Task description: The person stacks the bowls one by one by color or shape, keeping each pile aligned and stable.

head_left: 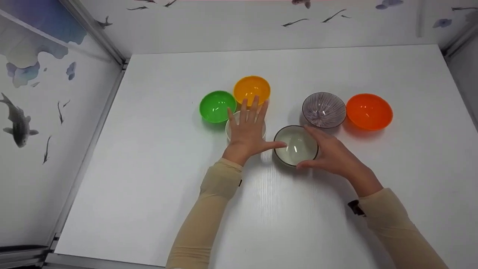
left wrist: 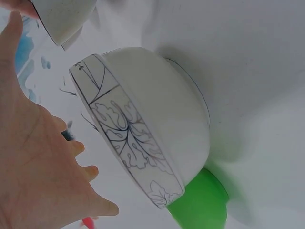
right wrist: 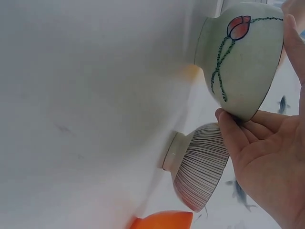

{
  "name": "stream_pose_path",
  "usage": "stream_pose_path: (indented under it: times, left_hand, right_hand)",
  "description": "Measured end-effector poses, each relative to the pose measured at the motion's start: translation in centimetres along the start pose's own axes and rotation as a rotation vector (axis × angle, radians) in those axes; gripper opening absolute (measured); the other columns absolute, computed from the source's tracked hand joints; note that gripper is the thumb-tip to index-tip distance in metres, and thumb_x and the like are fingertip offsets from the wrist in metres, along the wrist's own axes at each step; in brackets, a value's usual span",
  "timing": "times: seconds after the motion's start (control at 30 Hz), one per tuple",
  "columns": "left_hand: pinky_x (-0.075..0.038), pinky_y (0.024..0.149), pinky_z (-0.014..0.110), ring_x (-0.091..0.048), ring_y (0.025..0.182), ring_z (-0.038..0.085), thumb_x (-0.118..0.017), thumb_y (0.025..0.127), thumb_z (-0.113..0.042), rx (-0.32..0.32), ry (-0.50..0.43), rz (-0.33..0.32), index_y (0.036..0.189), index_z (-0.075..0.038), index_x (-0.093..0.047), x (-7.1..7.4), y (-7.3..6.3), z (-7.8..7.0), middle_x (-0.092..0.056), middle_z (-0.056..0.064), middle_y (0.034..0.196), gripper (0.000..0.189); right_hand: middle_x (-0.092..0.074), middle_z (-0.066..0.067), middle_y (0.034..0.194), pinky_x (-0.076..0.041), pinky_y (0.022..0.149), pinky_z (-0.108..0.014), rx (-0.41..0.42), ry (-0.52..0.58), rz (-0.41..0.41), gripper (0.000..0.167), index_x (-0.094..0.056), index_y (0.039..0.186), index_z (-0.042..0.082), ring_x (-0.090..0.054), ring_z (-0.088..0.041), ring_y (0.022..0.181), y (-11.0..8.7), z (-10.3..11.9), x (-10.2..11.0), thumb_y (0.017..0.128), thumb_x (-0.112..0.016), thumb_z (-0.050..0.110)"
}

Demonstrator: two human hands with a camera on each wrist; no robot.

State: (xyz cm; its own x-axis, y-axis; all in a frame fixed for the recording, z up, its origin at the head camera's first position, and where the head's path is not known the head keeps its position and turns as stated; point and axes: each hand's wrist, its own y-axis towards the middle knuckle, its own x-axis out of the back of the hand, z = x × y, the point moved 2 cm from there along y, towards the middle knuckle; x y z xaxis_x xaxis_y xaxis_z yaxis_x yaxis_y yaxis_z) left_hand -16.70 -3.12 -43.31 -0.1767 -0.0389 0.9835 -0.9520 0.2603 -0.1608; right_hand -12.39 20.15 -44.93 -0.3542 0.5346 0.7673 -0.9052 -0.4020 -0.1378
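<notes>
My left hand is spread flat above a white bowl with a leaf-patterned band, its fingers straight. In the head view that hand covers much of this bowl, and the thumb points to the pale green bowl. My right hand grips the pale green bowl's dark rim between thumb and fingers. A red bud on a twisted stem decorates this bowl's outside in the right wrist view. Whether its foot touches the table I cannot tell. Behind the left hand sit a green bowl and a yellow bowl.
A purple-streaked bowl stands just behind the right hand, side by side with an orange bowl. The white table is bounded by printed panels at the back and left.
</notes>
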Motion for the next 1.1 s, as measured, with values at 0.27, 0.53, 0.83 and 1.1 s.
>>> stream_pose_path:
  times: [0.27,0.53,0.83,1.1]
  left_hand:
    - [0.003,0.122,0.068,0.007,0.157,0.031,-0.050,0.067,-0.094,-0.012,-0.053,-0.054,0.162,-0.025,0.002,0.3,-0.8,0.0,0.011,0.002,0.170,0.128]
    - [-0.005,0.124,0.065,0.001,0.157,0.032,-0.052,0.068,-0.092,-0.005,-0.054,-0.106,0.162,-0.023,0.000,0.5,-1.2,0.7,0.006,0.003,0.170,0.128]
    - [-0.006,0.126,0.061,0.000,0.157,0.035,-0.058,0.069,-0.089,0.024,-0.094,-0.126,0.162,-0.019,-0.005,0.7,-1.3,2.4,0.002,0.006,0.170,0.128]
    - [-0.008,0.128,0.053,0.000,0.157,0.034,-0.066,0.069,-0.083,0.039,-0.173,-0.107,0.162,-0.019,-0.006,0.2,-1.7,3.5,0.003,0.006,0.170,0.128]
  right_hand:
    - [-0.035,-0.017,0.159,-0.033,0.117,-0.063,-0.018,0.035,0.028,0.115,-0.029,0.156,0.007,-0.038,-0.040,0.142,-0.1,0.5,-0.2,0.068,-0.090,0.047]
    - [-0.032,-0.023,0.159,-0.028,0.119,-0.063,-0.025,0.036,0.044,0.115,-0.025,0.155,-0.002,-0.035,-0.043,0.144,-0.7,1.0,0.1,0.071,-0.088,0.046]
    - [-0.029,-0.024,0.161,-0.026,0.120,-0.063,-0.033,0.031,0.061,0.116,-0.022,0.156,-0.003,-0.032,-0.043,0.145,-0.3,1.4,0.5,0.072,-0.087,0.044]
    - [-0.027,-0.023,0.161,-0.025,0.120,-0.063,-0.053,0.041,0.066,0.117,-0.020,0.157,-0.002,-0.031,-0.043,0.146,-0.1,1.4,0.6,0.073,-0.088,0.043]
